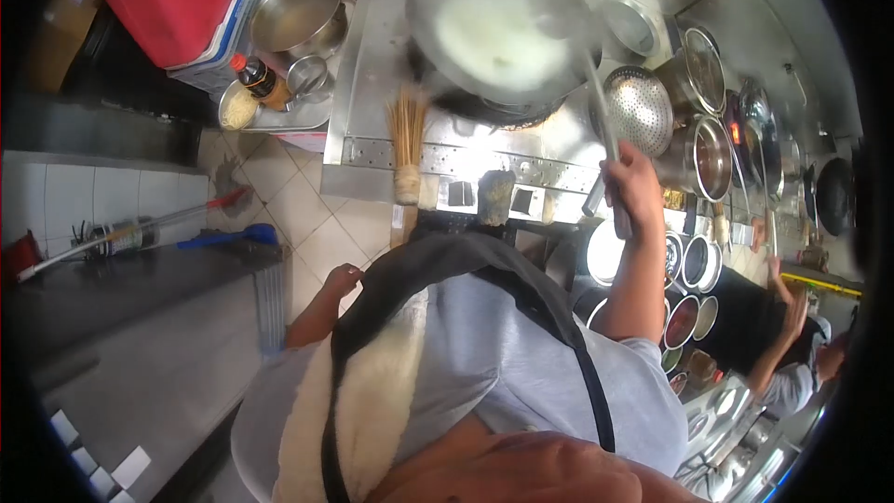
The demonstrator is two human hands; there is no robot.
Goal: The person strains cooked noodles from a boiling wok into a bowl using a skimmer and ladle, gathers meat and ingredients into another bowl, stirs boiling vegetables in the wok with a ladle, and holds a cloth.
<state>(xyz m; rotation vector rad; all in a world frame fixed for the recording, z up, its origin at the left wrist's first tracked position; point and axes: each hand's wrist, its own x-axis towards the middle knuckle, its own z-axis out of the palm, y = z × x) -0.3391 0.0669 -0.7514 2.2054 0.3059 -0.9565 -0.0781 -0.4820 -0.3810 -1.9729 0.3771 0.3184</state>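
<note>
The right hand [635, 182] is wrapping its fingers tightly around a long-handled utensil [602, 98], which is reaching into the wok [425, 23] ahead and left of them. Pale contents [498, 42] are sitting there under haze, seemingly unfinished. Nearer the body, the left hand [341, 281] is hanging leftward; its fingers' openness I cannot tell.
</note>
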